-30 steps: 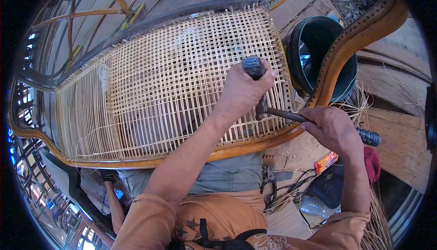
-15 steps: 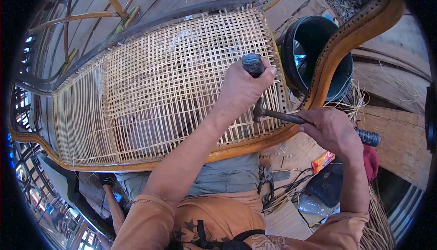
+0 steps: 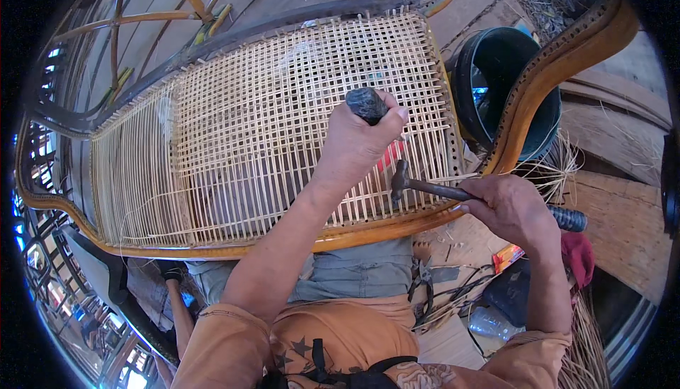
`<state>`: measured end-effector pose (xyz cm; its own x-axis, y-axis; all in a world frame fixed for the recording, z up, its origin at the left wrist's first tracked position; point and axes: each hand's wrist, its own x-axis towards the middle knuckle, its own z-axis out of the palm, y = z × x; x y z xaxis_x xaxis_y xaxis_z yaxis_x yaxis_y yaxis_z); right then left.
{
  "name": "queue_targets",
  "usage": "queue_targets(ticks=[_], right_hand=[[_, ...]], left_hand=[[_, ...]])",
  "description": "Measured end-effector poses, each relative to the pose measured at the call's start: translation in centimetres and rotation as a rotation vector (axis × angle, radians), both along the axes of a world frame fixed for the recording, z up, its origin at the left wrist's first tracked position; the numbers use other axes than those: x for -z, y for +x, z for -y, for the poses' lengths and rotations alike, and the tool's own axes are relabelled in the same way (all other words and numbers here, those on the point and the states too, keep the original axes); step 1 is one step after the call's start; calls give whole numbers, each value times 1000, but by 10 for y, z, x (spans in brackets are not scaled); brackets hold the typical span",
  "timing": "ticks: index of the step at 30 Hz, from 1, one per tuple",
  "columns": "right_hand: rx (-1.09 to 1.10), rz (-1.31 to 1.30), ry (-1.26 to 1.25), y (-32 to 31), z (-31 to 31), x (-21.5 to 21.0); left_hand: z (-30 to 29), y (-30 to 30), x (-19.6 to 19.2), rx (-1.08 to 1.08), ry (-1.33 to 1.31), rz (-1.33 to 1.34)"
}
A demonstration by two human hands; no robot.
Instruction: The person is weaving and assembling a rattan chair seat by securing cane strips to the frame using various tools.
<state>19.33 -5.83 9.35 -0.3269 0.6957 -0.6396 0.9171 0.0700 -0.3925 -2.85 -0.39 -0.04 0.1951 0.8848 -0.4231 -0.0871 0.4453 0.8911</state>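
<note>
A wooden chair frame point(image 3: 397, 222) with a woven cane panel point(image 3: 269, 127) lies across my lap. My left hand point(image 3: 358, 138) is closed around a dark round tool handle point(image 3: 367, 104) that stands upright on the weave near the panel's right side. My right hand point(image 3: 513, 208) grips the handle of a small hammer point(image 3: 425, 185), whose head hovers just over the cane by the frame's near rail, a little to the right of and below my left hand.
A black bucket point(image 3: 506, 81) stands beyond the frame's curved right arm point(image 3: 559, 63). Loose cane strands point(image 3: 559, 169), pliers point(image 3: 425, 286), a plastic bottle point(image 3: 489, 322) and a red cloth point(image 3: 577, 254) lie on the wooden floor at right. Bare rattan frames point(image 3: 142, 28) stand at upper left.
The hammer head has shifted slightly left and down toward the cane near the rail. My left hand keeps the tool in about the same spot.
</note>
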Motion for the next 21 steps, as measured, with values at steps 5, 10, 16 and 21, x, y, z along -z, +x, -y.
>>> queue_targets(ticks=[5, 10, 16, 21], right_hand=[[-19, -12, -25, -10, -2, -1], [-76, -5, -20, -17, -3, 3], [-75, 1, -20, -6, -18, 13], [-140, -73, 10, -6, -16, 10]], left_hand=[[4, -4, 1, -18, 15, -22], [3, 0, -4, 54, -20, -93], [2, 2, -1, 46, -17, 19], [-2, -1, 5, 66, 1, -8]])
